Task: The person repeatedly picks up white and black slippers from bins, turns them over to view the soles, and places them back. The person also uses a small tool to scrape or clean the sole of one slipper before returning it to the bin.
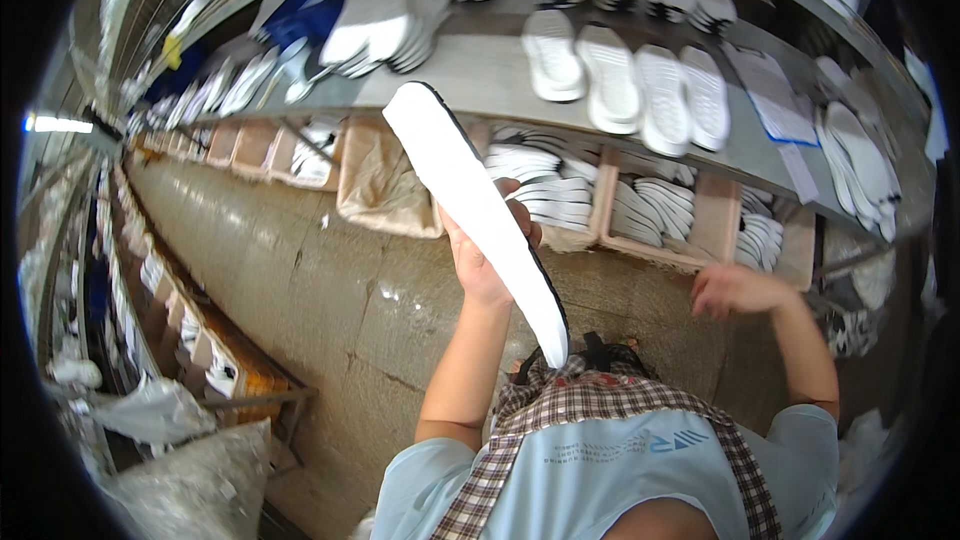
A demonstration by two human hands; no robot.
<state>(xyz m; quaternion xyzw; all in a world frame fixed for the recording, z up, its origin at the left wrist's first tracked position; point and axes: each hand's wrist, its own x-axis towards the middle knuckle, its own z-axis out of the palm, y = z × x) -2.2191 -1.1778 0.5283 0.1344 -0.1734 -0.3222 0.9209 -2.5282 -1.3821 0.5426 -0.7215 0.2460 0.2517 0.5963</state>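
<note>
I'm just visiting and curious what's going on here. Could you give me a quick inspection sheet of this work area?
Surface: grey shelf carrying rows of white shoe soles.
Job's things: long white sole with black edge, held up.
Clutter: wooden bins of stacked soles; plastic bags on the floor.
Hands: left hand grips the sole; right hand empty, near the bins.
Cables: nothing seen.
Surroundings: stone floor, more shelving along the aisle.

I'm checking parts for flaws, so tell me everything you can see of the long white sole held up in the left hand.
The white sole is long, narrow and flat, rounded at the top end, with a thin black edge along one side. It looks like smooth foam or rubber. It tilts from upper left to lower right, above the floor. The left hand grips its middle; nothing else touches it.
</note>
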